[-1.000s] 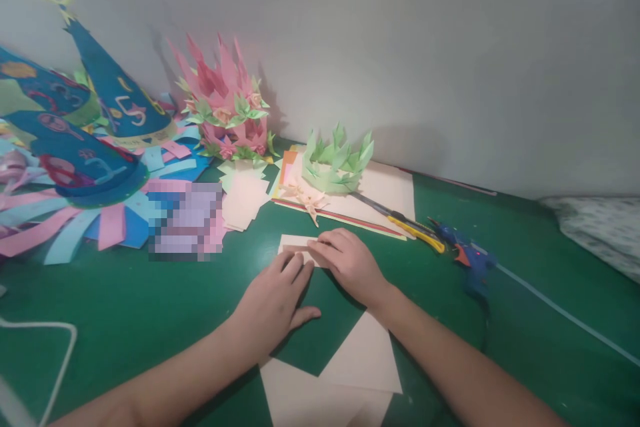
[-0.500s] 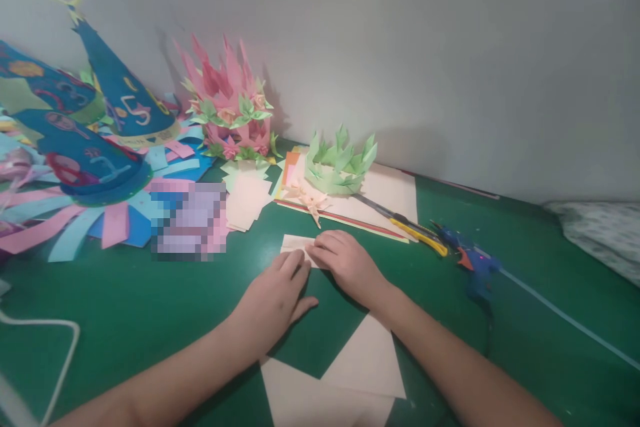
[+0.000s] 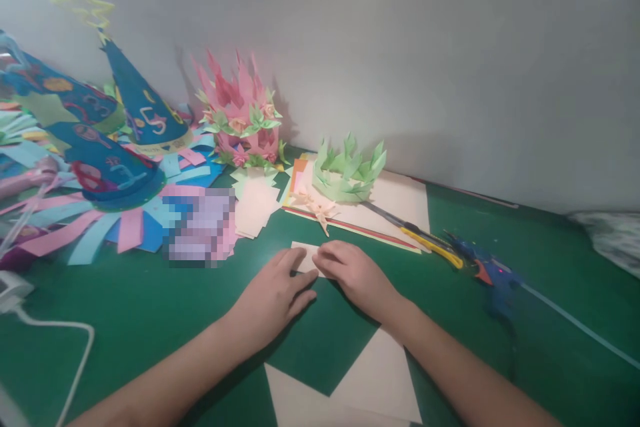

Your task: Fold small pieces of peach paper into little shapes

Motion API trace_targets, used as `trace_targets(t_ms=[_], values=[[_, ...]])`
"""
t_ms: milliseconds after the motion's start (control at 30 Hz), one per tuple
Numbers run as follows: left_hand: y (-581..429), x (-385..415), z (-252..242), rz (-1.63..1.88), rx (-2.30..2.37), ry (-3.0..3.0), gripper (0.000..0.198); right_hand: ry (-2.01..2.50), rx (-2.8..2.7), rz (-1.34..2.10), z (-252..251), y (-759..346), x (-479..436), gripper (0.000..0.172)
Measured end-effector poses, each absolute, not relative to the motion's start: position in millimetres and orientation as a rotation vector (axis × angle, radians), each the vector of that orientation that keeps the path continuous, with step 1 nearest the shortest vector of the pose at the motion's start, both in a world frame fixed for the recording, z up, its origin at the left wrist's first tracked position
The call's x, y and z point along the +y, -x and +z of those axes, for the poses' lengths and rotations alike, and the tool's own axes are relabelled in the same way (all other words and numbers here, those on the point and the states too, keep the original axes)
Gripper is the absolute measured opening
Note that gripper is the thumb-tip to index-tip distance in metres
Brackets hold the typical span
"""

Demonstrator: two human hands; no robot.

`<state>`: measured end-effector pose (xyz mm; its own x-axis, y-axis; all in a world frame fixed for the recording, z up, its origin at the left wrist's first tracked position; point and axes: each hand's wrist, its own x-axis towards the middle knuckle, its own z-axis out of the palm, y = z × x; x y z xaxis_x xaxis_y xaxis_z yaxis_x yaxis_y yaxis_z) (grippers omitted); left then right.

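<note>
Both my hands rest on a small cream piece of paper (image 3: 306, 254) lying on the green table (image 3: 150, 320). My left hand (image 3: 273, 297) lies flat, its fingers pressing the paper's near left edge. My right hand (image 3: 353, 275) has its fingers curled together and presses down on the paper's right part. Most of the paper is hidden under the fingers. Larger cream sheets (image 3: 373, 383) lie near me, between my forearms.
Behind the hands lie a green folded paper crown (image 3: 347, 170) on stacked sheets (image 3: 400, 203), a yellow utility knife (image 3: 425, 241) and a blue glue gun (image 3: 493, 273). A pink paper crown (image 3: 237, 117), blue cone hats (image 3: 135, 103) and paper strips crowd the left. A white cable (image 3: 60, 340) runs at near left.
The view shifted so everything sits a little further right and lower. My two hands have drawn closer together on the small paper, covering more of it.
</note>
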<state>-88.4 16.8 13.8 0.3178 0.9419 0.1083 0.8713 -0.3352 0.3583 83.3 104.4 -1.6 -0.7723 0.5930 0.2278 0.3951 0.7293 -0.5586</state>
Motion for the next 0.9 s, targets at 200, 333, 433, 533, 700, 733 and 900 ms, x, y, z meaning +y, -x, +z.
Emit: trace_targets(t_ms=[200,333,433,533,700,733,900], values=[[87,16,17,0.456,1.630,-2.366,0.025,0.484,-2.610,0.392,-10,-87,109,0.018],[85,17,18,0.459,1.608,-2.382,0.025,0.460,-2.618,0.311,-10,-89,110,0.021],[84,17,18,0.441,1.606,-2.359,0.025,0.458,-2.627,0.329,-10,-90,109,0.022],[84,16,18,0.418,1.613,-2.347,0.024,0.448,-2.626,0.334,-11,-92,108,0.024],[83,16,18,0.392,1.613,-2.361,0.025,0.470,-2.605,0.347,-13,-93,108,0.022],[83,16,18,0.393,1.613,-2.366,0.025,0.480,-2.602,0.354,-14,-93,108,0.022],[83,16,17,0.363,1.609,-2.385,0.027,0.519,-2.587,0.420,-15,-95,109,0.021]])
